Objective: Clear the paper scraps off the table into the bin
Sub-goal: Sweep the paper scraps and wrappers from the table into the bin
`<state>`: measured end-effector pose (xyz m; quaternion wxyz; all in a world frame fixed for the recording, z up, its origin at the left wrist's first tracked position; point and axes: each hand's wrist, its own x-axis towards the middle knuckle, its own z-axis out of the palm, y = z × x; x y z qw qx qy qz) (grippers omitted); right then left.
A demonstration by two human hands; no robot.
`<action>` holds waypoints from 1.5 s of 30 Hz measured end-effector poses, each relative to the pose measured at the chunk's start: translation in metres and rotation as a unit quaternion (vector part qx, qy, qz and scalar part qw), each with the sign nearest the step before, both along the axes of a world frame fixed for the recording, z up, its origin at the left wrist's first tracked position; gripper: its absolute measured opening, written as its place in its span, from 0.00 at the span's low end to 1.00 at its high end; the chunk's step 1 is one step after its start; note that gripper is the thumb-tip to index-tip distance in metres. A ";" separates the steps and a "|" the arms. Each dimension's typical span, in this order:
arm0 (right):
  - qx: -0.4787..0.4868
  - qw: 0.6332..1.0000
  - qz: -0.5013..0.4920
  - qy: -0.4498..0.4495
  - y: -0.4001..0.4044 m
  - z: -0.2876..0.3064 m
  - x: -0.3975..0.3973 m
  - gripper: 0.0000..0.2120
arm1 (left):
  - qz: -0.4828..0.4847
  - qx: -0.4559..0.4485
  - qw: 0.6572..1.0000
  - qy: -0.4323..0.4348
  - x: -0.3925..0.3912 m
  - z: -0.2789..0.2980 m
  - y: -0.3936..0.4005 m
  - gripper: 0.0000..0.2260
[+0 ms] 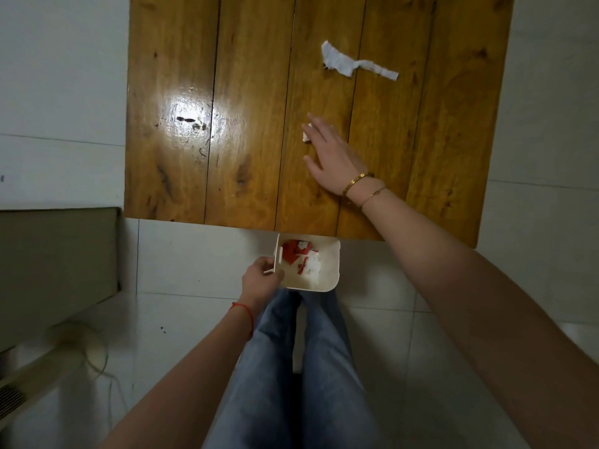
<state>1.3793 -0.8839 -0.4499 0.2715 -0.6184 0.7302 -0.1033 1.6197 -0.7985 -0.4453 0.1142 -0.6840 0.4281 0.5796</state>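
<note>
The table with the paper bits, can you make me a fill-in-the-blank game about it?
1. The left hand holds the white bin below the table's ____ edge.
2. The right hand lies flat, covering a small ____ paper scrap.
3. The long torn paper scrap lies ____ from the person than the right hand.
4. The bin already holds white and ____ scraps.

Missing words: near; white; farther; red
</note>
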 end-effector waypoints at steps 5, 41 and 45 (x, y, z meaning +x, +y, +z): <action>0.024 0.999 0.025 -0.010 0.018 0.000 0.006 0.26 | 0.005 0.000 1.000 0.006 -0.003 0.001 -0.002 0.13; 0.039 0.995 0.069 0.052 0.022 0.001 -0.024 0.26 | 0.058 0.002 0.998 -0.012 -0.024 0.006 0.006 0.07; 0.071 0.978 0.188 0.052 0.095 0.003 0.021 0.27 | 0.048 -0.009 0.998 -0.025 -0.021 0.010 0.008 0.06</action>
